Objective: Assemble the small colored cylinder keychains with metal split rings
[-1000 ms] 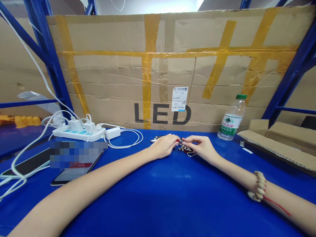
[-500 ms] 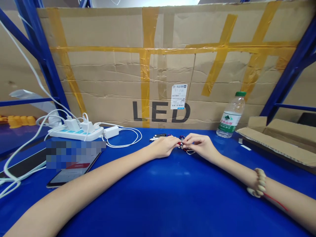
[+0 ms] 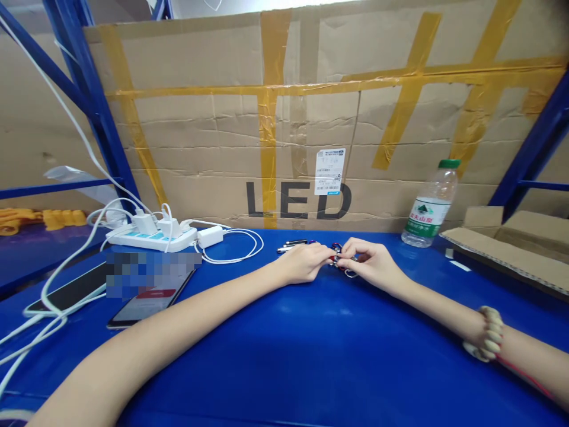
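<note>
My left hand (image 3: 306, 263) is closed, its fingertips on a small red and silver metal piece (image 3: 332, 258). From the other side my right hand (image 3: 371, 264) pinches at the same piece with thumb and forefinger. The fingers cover most of it, so its exact kind is hidden. Just behind and beneath the fingertips lie more small shiny red and dark metal parts (image 3: 336, 247), with a silver loop (image 3: 351, 273) by the right thumb. Beyond my left hand, two slim pen-like sticks (image 3: 291, 246), one black and one silver, rest on the blue table (image 3: 284, 356).
At the left are a white power strip (image 3: 151, 239) with chargers and cables, and two phones, one a lit phone (image 3: 151, 305). A water bottle (image 3: 427, 207) and an open cardboard box (image 3: 511, 249) stand at the right. A large carton (image 3: 200, 136) walls off the back.
The view has swung slightly left, so everything sits further right in the picture. Both hands stay together at the small piece, and less of its red shows between the fingertips.
</note>
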The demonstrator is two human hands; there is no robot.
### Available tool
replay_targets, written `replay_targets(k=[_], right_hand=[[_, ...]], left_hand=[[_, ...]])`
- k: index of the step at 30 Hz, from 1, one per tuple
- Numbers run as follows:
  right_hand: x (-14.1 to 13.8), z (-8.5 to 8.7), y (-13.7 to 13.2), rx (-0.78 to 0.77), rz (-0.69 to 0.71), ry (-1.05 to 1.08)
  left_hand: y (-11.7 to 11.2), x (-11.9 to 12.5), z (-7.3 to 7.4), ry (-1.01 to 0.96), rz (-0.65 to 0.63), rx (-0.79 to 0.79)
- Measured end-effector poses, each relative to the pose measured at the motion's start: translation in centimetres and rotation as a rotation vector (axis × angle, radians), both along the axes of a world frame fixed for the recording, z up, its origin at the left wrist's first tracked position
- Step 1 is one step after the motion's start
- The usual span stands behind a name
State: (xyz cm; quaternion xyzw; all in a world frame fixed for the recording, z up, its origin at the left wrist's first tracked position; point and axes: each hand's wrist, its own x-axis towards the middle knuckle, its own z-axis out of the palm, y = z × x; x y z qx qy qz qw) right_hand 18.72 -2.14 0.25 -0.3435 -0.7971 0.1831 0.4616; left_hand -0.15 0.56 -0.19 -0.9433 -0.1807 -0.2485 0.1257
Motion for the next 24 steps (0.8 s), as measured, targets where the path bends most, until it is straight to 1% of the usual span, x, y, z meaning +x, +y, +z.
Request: replay_targets(k=[5,11,14,19,24], right_hand=[[-0.29,-0.12,0.21,-0.053,-0.045,0.052],[-0.36,-0.22,0.53,-0.246,-0.038,0.177],[-0.41,-0.10,0.44,-0.297,-0.045,0.205],[-0.44,-0.08,0.51,-0.310,-0.080,0.219],[-0.43,-0.18,0.62,-0.297,-0.078,0.216]], left_hand=[[-0.06,0.15,0.02,-0.066,0.068,0.043],[0.02,0.30,0.02,-0.104,0.087,0.044],[-0.14,0.33,0.12,-0.101,0.103,0.023],[-0.44,0.34,0.38,-0.076,0.117,-0.018],[-0.30,0.34,0.28,-0.069,0.124,-0.024]])
